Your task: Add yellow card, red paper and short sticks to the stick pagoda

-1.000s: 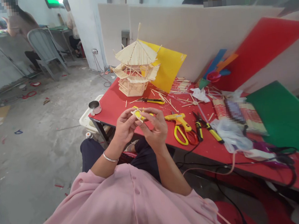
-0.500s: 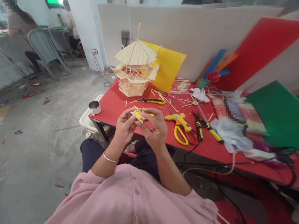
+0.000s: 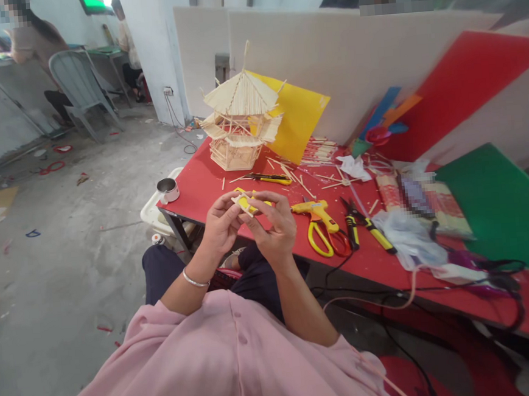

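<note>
Between my two hands, just over the table's front edge, is a small wooden stick frame [image 3: 245, 205] with a yellow inside. My left hand [image 3: 222, 224] grips its left side between thumb and fingers. My right hand [image 3: 273, 225] pinches the right side, and its fingers hide part of the piece. Behind them on the red table [image 3: 194, 182] stands a pagoda model [image 3: 242, 111] built of pale sticks. A yellow-and-black utility knife [image 3: 269, 178] lies beyond my hands. To their right are a yellow glue gun [image 3: 317, 211] and scissors [image 3: 319, 239] with yellow handles.
Pliers [image 3: 371, 229], a crumpled plastic bag [image 3: 408, 241] and a green sheet [image 3: 506, 209] lie to the right. A metal cup [image 3: 167, 191] stands at the left corner. A yellow sheet [image 3: 301, 113] leans behind the pagoda. Black cables [image 3: 363, 288] hang along the front edge. Two people sit far left.
</note>
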A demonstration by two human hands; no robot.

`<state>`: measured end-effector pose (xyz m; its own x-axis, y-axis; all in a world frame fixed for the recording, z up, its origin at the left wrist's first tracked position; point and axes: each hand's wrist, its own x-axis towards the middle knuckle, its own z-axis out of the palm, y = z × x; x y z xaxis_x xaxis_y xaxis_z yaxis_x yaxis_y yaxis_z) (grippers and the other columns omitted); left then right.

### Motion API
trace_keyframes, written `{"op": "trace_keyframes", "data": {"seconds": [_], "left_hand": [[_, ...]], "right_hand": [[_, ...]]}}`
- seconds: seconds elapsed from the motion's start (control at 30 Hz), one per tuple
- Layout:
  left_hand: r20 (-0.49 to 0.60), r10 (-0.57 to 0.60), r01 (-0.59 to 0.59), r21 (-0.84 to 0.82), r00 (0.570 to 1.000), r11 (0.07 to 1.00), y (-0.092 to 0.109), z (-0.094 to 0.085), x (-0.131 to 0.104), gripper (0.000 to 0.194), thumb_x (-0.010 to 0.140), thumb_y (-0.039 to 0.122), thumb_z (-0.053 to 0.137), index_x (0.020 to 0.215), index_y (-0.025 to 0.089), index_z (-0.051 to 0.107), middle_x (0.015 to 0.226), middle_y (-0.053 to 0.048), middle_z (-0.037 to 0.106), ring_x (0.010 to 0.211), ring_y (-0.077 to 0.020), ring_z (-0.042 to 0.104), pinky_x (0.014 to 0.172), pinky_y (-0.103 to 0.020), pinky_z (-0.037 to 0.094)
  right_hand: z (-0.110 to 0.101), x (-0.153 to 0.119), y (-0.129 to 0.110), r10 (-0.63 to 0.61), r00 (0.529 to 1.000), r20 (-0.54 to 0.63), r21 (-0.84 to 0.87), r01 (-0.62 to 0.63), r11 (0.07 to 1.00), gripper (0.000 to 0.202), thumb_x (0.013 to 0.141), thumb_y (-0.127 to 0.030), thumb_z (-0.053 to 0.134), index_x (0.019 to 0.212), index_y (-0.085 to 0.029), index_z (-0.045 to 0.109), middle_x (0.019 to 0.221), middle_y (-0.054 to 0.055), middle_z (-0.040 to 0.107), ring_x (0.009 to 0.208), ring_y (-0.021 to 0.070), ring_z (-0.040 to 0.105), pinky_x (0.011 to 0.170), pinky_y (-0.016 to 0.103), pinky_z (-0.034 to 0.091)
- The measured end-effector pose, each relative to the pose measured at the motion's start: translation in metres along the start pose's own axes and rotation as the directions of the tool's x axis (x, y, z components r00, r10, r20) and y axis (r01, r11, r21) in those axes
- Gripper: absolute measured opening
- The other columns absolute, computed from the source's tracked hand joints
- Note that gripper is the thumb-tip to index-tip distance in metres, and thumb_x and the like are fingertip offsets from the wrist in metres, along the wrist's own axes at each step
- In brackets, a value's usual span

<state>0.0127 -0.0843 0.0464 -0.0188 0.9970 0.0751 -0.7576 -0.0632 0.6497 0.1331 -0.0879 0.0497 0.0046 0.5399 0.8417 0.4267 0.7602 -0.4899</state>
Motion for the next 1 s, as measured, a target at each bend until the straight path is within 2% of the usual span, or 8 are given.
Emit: {"op": "trace_keyframes", "data": {"seconds": [0.27,0.5,0.63,0.77,1.0], "left_hand": [[0.003,0.01,-0.01,-0.002,1.0,1.0,-0.0004,-0.0007,0.0001,0.032,0.067,0.029,0.091,0.092,0.02,0.072,0.092,-0.002,0.075,0.082,-0.014,0.071,0.082,-0.028,0.059],[0.017,0.016,-0.015,-0.023,1.0,1.0,-0.0007,-0.0002,0.0,0.037,0.063,0.032,0.094,0.091,0.021,0.074,0.092,-0.002,0.076,0.082,-0.0144,0.071,0.081,-0.028,0.06],[0.009,0.01,-0.01,-0.026,1.0,1.0,0.0,0.0006,-0.0003,0.032,0.067,0.028,0.091,0.091,0.02,0.072,0.095,-0.003,0.076,0.084,-0.0145,0.072,0.081,-0.027,0.059],[-0.007,0.0,0.0,-0.01,1.0,1.0,0.0007,0.0011,-0.0007,0.027,0.071,0.024,0.088,0.092,0.02,0.072,0.092,-0.002,0.075,0.081,-0.0136,0.072,0.081,-0.028,0.059],[0.038,0.019,-0.018,-0.044,0.999,0.999,0.001,0.001,-0.0007,0.034,0.064,0.03,0.093,0.091,0.02,0.075,0.091,-0.002,0.076,0.081,-0.014,0.072,0.08,-0.028,0.061]], "right_hand": [[0.0,0.0,-0.0004,-0.034,0.999,-0.018,0.02,0.034,0.999,0.027,0.088,-0.026,0.074,0.115,-0.031,0.072,0.116,0.006,0.069,0.108,0.0205,0.068,0.085,0.038,0.061],[0.0003,-0.0013,0.0003,-0.009,1.0,-0.004,-0.008,0.009,1.0,0.025,0.089,-0.03,0.073,0.114,-0.031,0.073,0.116,0.007,0.069,0.108,0.022,0.068,0.085,0.041,0.063],[0.0001,-0.0004,-0.0008,-0.025,1.0,-0.012,0.018,0.025,1.0,0.027,0.089,-0.028,0.073,0.115,-0.032,0.072,0.116,0.006,0.069,0.107,0.0211,0.068,0.08,0.038,0.063],[-0.0003,-0.0001,-0.0008,0.003,1.0,0.001,0.003,-0.003,1.0,0.023,0.09,-0.031,0.073,0.113,-0.031,0.073,0.115,0.007,0.069,0.107,0.022,0.068,0.083,0.04,0.063],[0.0,0.0001,-0.0003,-0.033,0.999,-0.023,0.02,0.034,0.999,0.028,0.088,-0.026,0.075,0.115,-0.032,0.073,0.117,0.006,0.07,0.107,0.0209,0.068,0.082,0.038,0.062]]}}
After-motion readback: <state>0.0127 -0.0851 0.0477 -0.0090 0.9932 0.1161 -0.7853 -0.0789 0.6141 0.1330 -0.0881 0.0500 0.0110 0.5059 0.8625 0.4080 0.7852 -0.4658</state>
